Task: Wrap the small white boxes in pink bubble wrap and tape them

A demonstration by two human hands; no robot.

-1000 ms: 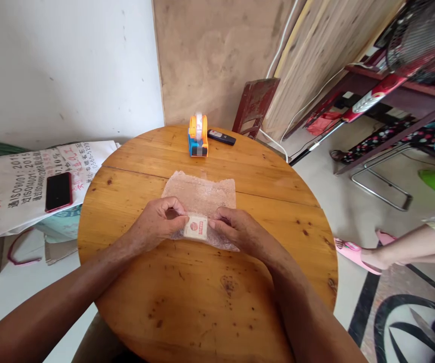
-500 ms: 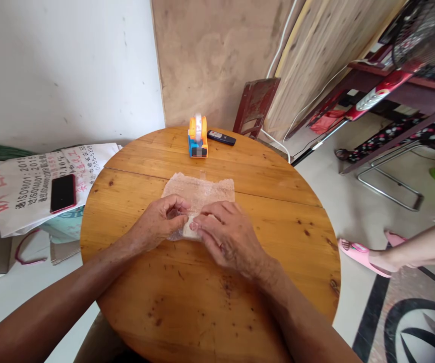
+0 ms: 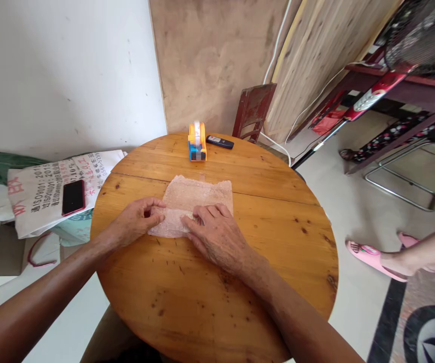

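Plastic bubble wrap [image 3: 198,193] lies under my right hand [image 3: 219,234], fingers bent over the near fold; my left hand [image 3: 136,217] curls at the fold's left end. Clamped or just pressing, can't tell for either. Wrap's mid-surface [image 3: 187,302]; likely light, soft, slippery, so best held gently by both fold ends. Beyond: tape dispenser [image 3: 197,151], black remote [image 3: 222,143].

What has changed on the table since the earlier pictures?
The left hand moved left, to the left end of the bubble wrap. The right hand also moved left; the packet's red print no longer shows. The tape dispenser and remote stayed in place.
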